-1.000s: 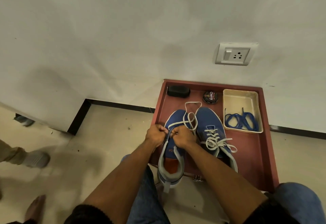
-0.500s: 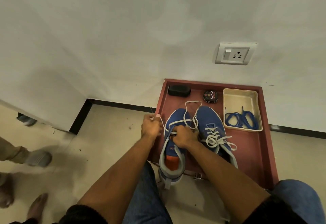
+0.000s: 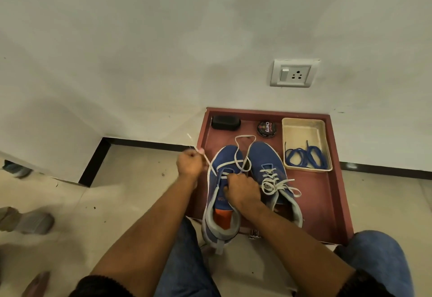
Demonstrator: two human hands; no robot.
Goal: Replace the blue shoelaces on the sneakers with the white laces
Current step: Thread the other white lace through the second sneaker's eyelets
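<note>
Two blue sneakers stand side by side in a red tray. The right sneaker carries a white lace tied in a bow. The left sneaker has a white lace through its lowest eyelets, with a loop lying over the toes. My left hand pinches one end of that lace and holds it out to the left, past the tray's edge. My right hand grips the left sneaker at its eyelet area. The blue laces lie coiled in a cream tray at the back right.
A black brush and a round Cherry polish tin sit at the back of the red tray, against a white wall with a socket. Another person's feet are on the floor at far left. My knees flank the tray's near edge.
My left hand has drawn the white lace end out to the left and up from the sneaker, pulling it taut. My right hand has stayed on the left sneaker.
</note>
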